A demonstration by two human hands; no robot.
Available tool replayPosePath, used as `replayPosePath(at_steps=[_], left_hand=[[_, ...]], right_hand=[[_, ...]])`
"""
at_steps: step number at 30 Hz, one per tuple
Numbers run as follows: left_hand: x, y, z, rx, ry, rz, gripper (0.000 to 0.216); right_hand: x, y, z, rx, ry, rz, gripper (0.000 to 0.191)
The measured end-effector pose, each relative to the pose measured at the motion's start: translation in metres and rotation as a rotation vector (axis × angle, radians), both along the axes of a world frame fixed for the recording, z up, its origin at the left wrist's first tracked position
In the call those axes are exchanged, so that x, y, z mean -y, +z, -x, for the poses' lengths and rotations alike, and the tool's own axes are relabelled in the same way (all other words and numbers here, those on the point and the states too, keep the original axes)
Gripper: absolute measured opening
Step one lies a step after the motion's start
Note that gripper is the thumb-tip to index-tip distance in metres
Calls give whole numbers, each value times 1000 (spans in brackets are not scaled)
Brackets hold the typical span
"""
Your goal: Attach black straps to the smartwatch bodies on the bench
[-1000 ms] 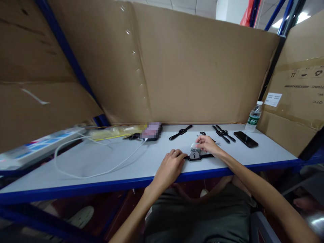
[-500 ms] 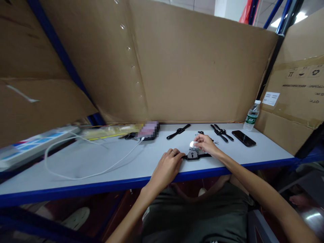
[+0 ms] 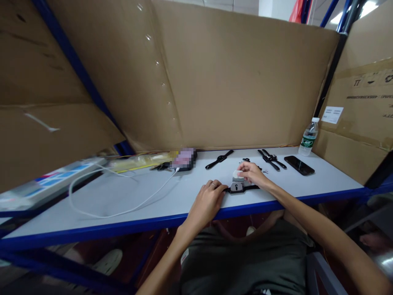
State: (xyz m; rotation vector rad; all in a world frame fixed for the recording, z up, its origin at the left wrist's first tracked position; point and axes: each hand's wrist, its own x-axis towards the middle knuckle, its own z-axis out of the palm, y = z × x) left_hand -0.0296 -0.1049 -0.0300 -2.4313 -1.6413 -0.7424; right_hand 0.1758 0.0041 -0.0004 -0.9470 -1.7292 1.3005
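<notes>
Left hand (image 3: pixel 208 200), fingers curled, pins the watch (image 3: pixel 237 188) strap by the front edge of the table (image 3: pixel 129 196); right hand (image 3: pixel 253 174) pinches a white pad (image 3: pixel 236 174) just above it. Bare surface runs left to the cable (image 3: pixel 123 212); phone (image 3: pixel 299 165) lies back right.

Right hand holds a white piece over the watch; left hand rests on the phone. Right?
No: the left hand rests at the watch strap's end, not on the phone, which lies untouched further right, as the head view shows.
</notes>
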Motion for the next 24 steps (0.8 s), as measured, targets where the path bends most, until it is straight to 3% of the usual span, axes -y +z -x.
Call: replayPosePath(at_steps=[24], left_hand=[[0,-2,1,2,-7,-16,31]], right_hand=[[3,2,-1,-18,17,57,12]])
